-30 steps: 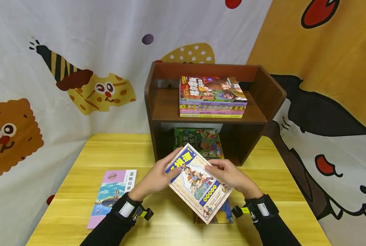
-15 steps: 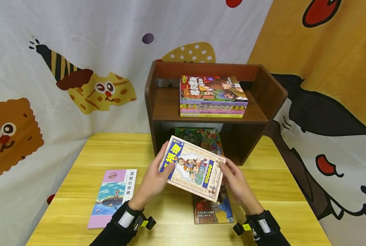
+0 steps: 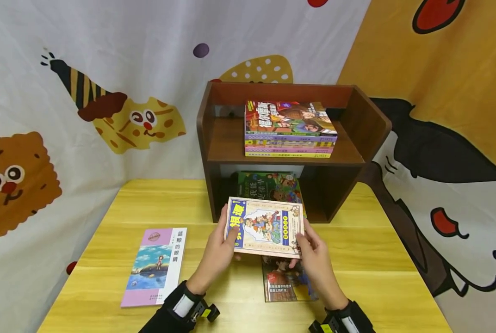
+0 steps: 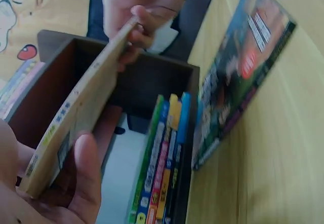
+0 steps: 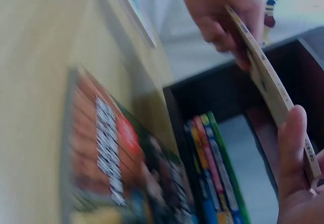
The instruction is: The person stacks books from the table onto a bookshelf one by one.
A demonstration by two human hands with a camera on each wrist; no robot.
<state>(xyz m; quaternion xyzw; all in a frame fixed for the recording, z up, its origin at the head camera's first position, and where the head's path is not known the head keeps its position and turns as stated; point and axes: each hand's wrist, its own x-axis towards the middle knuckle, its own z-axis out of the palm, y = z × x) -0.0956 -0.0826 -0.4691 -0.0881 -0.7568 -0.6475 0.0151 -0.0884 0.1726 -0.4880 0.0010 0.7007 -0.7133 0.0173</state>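
In the head view, both hands hold a cream comic book (image 3: 264,226) with a blue title strip, face up and close to level, above the table. My left hand (image 3: 214,256) grips its left end, thumb on the cover. My right hand (image 3: 318,266) pinches the lower right corner, thumb on top and fingers beneath. Partly hidden under it, a dark paperback (image 3: 283,283) lies on the table. Seen edge-on in the left wrist view, the comic book (image 4: 86,100) spans between the two hands.
Behind the hands stands a brown two-tier bookshelf (image 3: 368,118). Its upper tier carries a stack of books (image 3: 289,121); several books with a green cover on top (image 3: 269,182) lie in the lower tier. A pink and blue book (image 3: 152,268) rests on the table (image 3: 94,259) at left.
The comic book has turned from a steep diagonal to nearly level in the head view, with both hands still holding it. More of the dark paperback beneath shows than a second ago.
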